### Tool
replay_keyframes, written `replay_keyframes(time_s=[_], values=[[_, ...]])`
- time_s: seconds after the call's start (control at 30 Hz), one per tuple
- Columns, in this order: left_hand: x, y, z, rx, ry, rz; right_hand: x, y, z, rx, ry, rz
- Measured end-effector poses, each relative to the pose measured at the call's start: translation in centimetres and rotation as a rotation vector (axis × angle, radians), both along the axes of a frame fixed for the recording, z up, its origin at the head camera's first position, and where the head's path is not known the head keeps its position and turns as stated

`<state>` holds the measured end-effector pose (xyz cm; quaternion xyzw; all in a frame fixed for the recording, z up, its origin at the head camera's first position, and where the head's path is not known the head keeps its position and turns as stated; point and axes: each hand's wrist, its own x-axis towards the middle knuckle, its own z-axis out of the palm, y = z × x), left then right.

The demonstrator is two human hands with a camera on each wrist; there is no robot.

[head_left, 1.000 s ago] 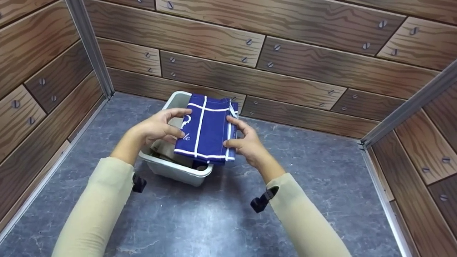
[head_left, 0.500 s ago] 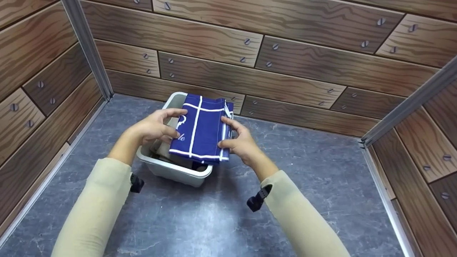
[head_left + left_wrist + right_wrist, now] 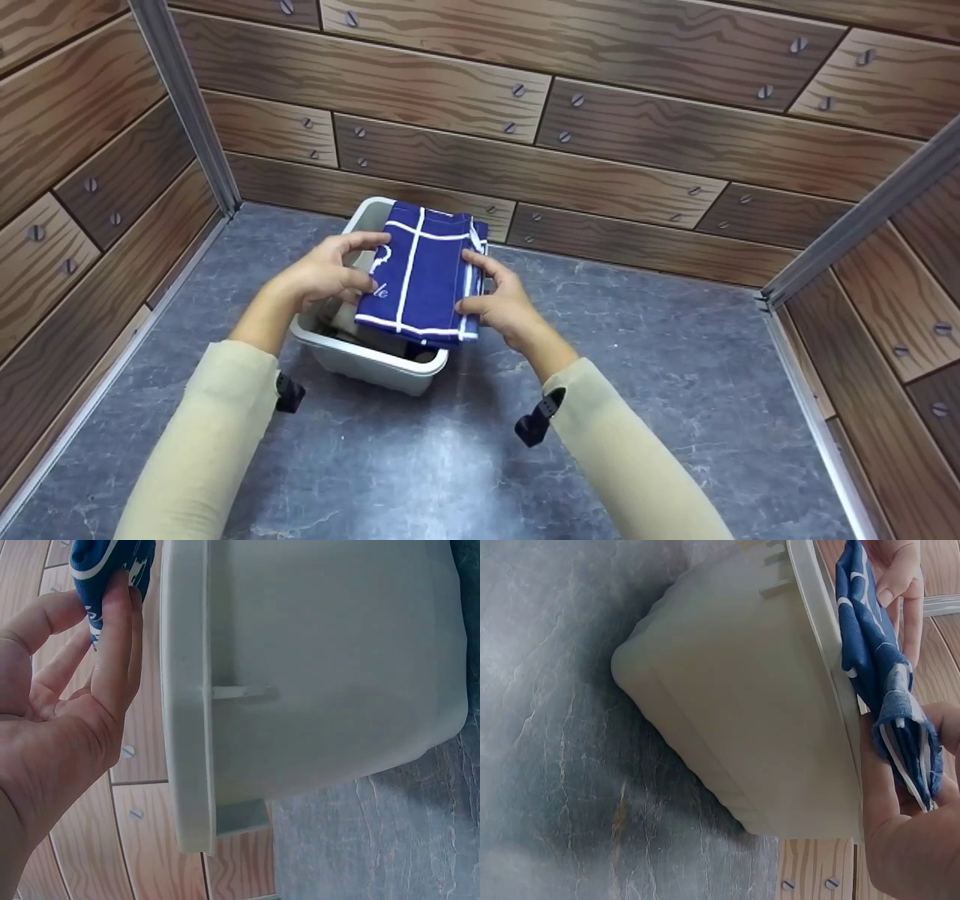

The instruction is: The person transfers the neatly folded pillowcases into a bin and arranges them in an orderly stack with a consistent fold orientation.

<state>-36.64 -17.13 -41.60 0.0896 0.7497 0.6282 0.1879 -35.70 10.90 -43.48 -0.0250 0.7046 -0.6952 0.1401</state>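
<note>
A folded dark blue cloth with white lines and white lettering is held level over a pale grey plastic bin. My left hand pinches its left edge between thumb and fingers, as the left wrist view shows with the blue cloth at the fingertips. At the opposite edge my right hand grips the cloth's folded layers, thumb on top and fingers beneath. In the right wrist view the cloth runs just above the bin's rim. Brownish-grey fabric lies inside the bin, partly hidden under the cloth.
The bin stands on a grey marbled floor near the back corner. Wood-patterned panels wall in the back and both sides, with metal strips at the corners. A black wrist camera is strapped to each forearm.
Both hands have shifted slightly left with the cloth, so it covers more of the bin. The grip of each hand stays the same, and the view has moved a little.
</note>
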Motion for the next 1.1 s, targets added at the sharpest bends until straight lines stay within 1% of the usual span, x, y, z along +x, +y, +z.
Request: replay_keyframes(time_s=[0.13, 0.33, 0.47, 0.7, 0.8, 0.9, 0.93, 1.1], values=[[-0.1, 0.0, 0.0, -0.020, 0.021, -0.004, 0.0, -0.1, 0.1, -0.001, 0.004, -0.004], [-0.2, -0.5, 0.2, -0.046, 0.017, -0.006, -0.1, -0.6, 0.5, 0.004, -0.017, -0.006], [-0.1, -0.8, 0.2, -0.084, 0.021, 0.003, -0.2, -1.2, 0.5, 0.017, -0.006, -0.004], [0.4, -0.7, 0.4, -0.158, 0.038, 0.020, 0.0, -2.2, 0.8, 0.088, 0.021, 0.020], [0.4, -0.6, 0.5, -0.214, 0.055, 0.023, -0.1, -2.5, 0.9, 0.114, 0.030, 0.027], [0.5, -0.3, 0.7, -0.299, 0.086, 0.020, -0.2, -2.8, 1.0, 0.147, 0.054, 0.039], [0.4, -0.2, 0.7, -0.337, 0.101, 0.021, -0.3, -2.9, 1.0, 0.168, 0.073, 0.042], [0.1, 0.2, 0.7, -0.512, 0.223, 0.028, -0.5, -3.5, 1.1, 0.314, 0.189, 0.046]])
